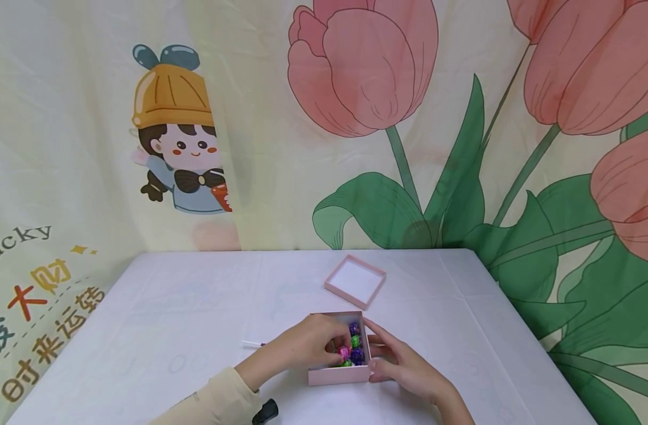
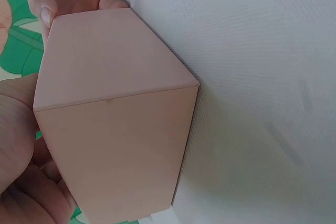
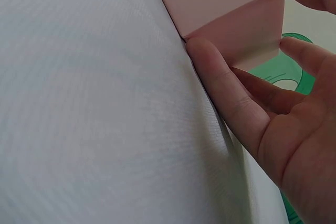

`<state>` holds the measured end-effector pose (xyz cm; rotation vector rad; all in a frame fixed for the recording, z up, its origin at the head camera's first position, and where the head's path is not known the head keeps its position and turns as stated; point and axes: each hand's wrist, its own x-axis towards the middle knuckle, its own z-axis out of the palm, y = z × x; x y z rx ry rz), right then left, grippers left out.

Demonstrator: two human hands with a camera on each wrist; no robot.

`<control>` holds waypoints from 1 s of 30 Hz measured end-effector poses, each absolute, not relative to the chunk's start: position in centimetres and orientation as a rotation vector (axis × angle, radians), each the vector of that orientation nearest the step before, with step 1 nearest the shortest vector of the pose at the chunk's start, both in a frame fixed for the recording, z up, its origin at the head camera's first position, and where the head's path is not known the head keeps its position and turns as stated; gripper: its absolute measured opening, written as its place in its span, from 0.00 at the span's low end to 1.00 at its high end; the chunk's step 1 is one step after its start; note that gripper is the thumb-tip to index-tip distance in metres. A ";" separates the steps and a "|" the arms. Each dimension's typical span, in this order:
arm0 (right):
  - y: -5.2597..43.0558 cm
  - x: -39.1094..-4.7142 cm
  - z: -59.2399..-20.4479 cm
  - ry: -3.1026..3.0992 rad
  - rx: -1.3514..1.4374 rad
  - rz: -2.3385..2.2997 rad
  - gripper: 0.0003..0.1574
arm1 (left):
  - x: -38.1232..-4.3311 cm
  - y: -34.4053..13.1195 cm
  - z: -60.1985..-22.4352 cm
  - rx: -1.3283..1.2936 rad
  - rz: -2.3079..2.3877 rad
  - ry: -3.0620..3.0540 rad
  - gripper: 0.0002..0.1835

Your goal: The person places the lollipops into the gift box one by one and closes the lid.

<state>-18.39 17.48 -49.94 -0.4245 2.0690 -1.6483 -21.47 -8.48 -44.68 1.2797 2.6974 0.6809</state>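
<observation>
A pink open box [image 1: 338, 376] stands on the white table, holding several shiny wrapped balls that look like candies, among them a purple candy [image 1: 357, 356] and a green candy [image 1: 355, 342]. My left hand [image 1: 315, 340] reaches over the left wall into the box, its thumb and finger bent about a pink wrapped candy [image 1: 345, 352]. In the left wrist view its fingertips are hidden behind the box [image 2: 115, 150]. Against the box's right wall rests my right hand [image 1: 409, 366], thumb near the front corner and fingers extended, as the right wrist view also shows.
Behind the box lies a square pink lid [image 1: 355, 282], white inside up. A thin white stick [image 1: 251, 344] with a dark part lies left of the box, partly behind the left arm. A black object [image 1: 266, 411] shows by the left sleeve. A printed curtain hangs behind the table.
</observation>
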 end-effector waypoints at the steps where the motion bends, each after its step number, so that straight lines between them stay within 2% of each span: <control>1: 17.5 -18.4 -49.9 2.069 -0.422 -1.649 0.51 | -21.5 -8.5 -44.7 1.282 0.677 2.700 0.07; 16: 17.6 -18.4 -50.0 2.061 -0.432 -1.652 0.50 | -21.6 -9.1 -43.9 1.228 0.736 2.651 0.09; 30: 17.3 -18.3 -49.7 2.094 -0.401 -1.643 0.52 | -22.5 -13.7 -41.8 1.172 0.812 2.856 0.09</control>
